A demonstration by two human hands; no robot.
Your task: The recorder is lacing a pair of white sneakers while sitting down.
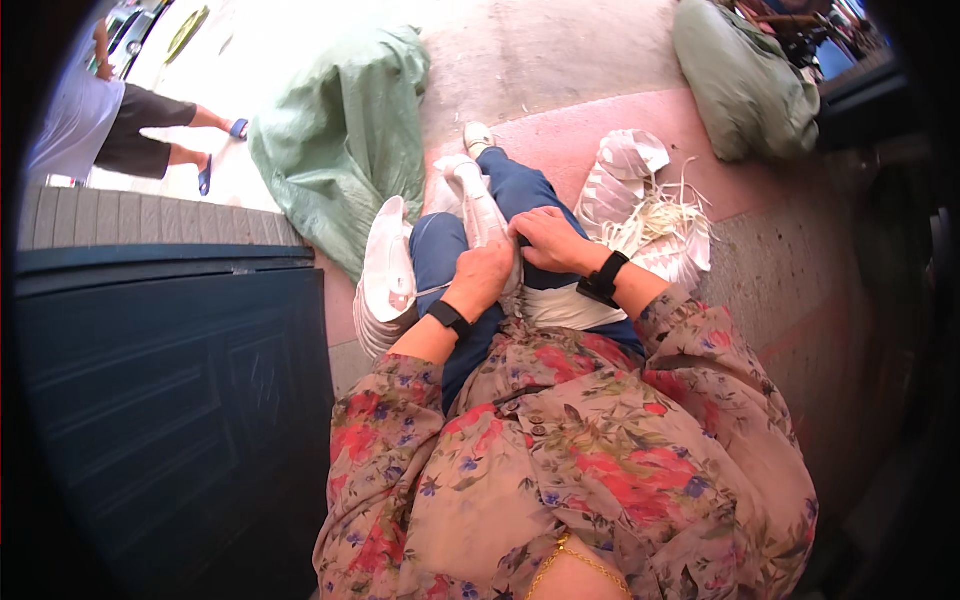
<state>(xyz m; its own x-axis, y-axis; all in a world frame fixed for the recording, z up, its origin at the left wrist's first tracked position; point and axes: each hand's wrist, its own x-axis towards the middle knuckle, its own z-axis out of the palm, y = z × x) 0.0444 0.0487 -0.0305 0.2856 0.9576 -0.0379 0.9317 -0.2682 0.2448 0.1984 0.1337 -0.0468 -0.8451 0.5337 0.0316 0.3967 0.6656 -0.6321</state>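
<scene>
Between my knees, over the blue trousers, lies a long white shoe upper (484,213). My left hand (482,274) is closed round its near part, and a thin white strand runs out leftward from beside that hand. The fingers of my right hand (548,240) are pinched together at the upper's right edge; their tips are partly hidden. Against my left leg leans a nested stack of white shoe uppers (386,270). Beyond my right forearm, more white shoe uppers (612,185) lie in a pile with a tangle of pale laces (660,218) on top.
A large green sheet (345,130) is draped over something ahead on the left. Another green covered bundle (745,85) stands at the far right. Close on my left is a dark blue panelled door (170,400). A person in dark shorts (145,130) stands outside at the upper left.
</scene>
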